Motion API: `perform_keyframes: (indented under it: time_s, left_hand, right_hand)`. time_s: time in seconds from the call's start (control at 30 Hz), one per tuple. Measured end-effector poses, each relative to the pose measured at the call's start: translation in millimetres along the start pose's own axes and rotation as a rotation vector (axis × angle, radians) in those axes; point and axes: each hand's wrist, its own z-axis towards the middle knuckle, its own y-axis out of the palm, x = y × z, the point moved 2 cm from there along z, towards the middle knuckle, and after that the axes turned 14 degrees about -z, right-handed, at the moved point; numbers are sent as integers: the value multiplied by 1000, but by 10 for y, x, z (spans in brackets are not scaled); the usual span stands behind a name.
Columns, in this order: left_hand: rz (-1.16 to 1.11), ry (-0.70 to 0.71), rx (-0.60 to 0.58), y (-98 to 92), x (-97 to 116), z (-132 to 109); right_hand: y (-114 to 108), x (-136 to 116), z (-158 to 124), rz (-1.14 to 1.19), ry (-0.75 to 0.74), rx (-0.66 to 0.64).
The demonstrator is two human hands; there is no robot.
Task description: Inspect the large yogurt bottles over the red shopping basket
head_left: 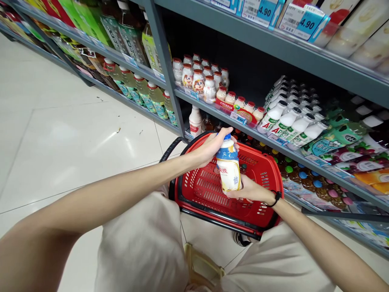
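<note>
A small white drink bottle (228, 169) with a blue cap and a blue-and-yellow label is held upright above a red shopping basket (267, 174). My left hand (209, 148) is curled over its cap and upper part. My right hand (247, 190) grips the bottle's lower part from below and behind; a black band is on that wrist. The basket has a black handle and rests on the floor in front of my knees.
Grey shop shelves (231, 111) run along the right, stocked with small red-capped yoghurt bottles (199, 79), white bottles (288, 117), green tea bottles (142, 89) and price tags. Pale tiled floor (67, 134) lies to the left.
</note>
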Motion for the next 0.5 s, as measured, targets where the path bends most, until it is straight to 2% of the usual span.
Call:
perform_keyframes:
  time_s: [0.5]
  left_hand:
    - [36,0,-12,-12,-19,9]
  right_hand:
    - [13,-7,-3,15,6,-26]
